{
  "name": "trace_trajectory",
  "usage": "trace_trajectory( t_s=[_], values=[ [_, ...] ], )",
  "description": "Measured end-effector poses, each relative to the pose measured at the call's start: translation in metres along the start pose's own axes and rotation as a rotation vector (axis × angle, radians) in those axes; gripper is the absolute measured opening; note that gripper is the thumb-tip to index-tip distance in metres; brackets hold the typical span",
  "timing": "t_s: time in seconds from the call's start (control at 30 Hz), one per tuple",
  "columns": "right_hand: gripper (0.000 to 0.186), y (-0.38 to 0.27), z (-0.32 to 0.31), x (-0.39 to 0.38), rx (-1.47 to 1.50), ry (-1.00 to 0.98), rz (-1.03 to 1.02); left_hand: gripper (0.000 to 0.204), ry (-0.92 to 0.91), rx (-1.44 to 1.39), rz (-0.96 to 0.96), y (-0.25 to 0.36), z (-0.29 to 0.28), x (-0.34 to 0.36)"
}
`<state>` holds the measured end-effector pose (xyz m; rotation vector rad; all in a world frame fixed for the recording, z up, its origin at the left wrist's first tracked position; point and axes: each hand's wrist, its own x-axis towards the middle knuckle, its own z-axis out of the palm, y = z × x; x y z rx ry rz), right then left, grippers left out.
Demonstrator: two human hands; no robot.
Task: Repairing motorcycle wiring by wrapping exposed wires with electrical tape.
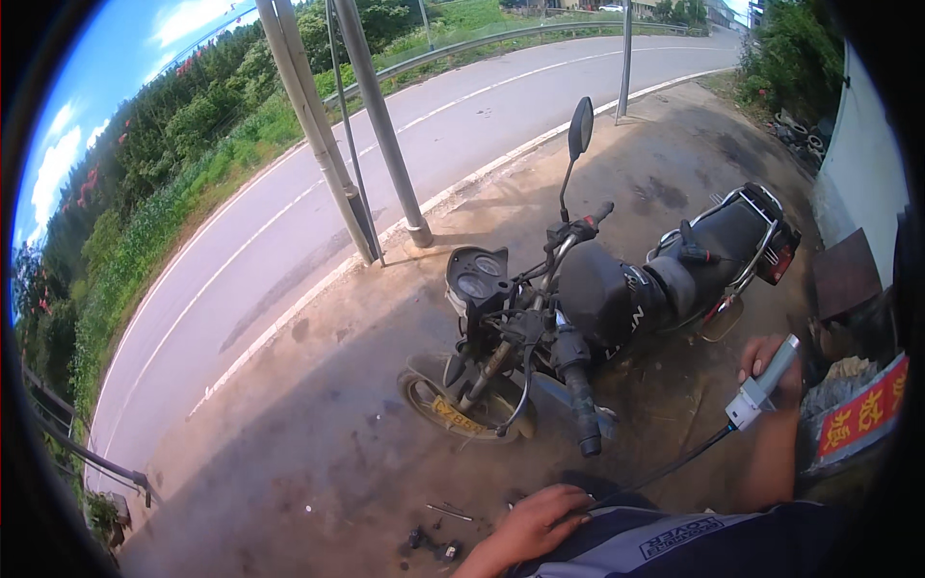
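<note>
A light grey, box-shaped handheld device (762,383) with a white end lies against my right hand (754,354), whose curled fingers show at its far left side. From its white end a dark cable (689,458) runs down toward my clothing. My left hand (547,518) rests on the dark cloth (612,535) at the lower edge, fingers stretched and holding nothing. In front of me stands a black motorcycle (617,299) with a yellow plate (455,412) by its front wheel. Neither hand touches it. A black tool-like object (696,249) lies on its seat.
A thin metal tool (449,512) and small dark parts (416,539) lie on the concrete left of my left hand. Metal poles (385,125) stand along the curving road (260,222). At right are a red sign (862,416), a brown panel (846,275) and a pale wall (862,164).
</note>
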<state>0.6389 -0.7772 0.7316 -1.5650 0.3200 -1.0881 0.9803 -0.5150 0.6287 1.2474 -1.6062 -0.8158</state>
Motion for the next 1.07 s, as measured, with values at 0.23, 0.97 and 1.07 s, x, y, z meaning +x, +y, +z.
trace_trajectory(
  t_s=[0.23,0.97,1.07],
  values=[
    [0.035,0.003,-0.117,0.051,0.537,-0.125,-0.369,0.047,-0.170,0.061,0.472,0.064,-0.084,0.128],
    [0.041,0.202,0.029,0.194,0.578,0.704,-0.061,0.017,0.473,-0.685,-0.497,-0.294,-0.292,0.147],
    [0.040,0.236,0.034,0.190,0.608,0.649,0.025,0.018,0.473,-0.709,-0.566,-0.324,-0.286,0.153]
  ],
)
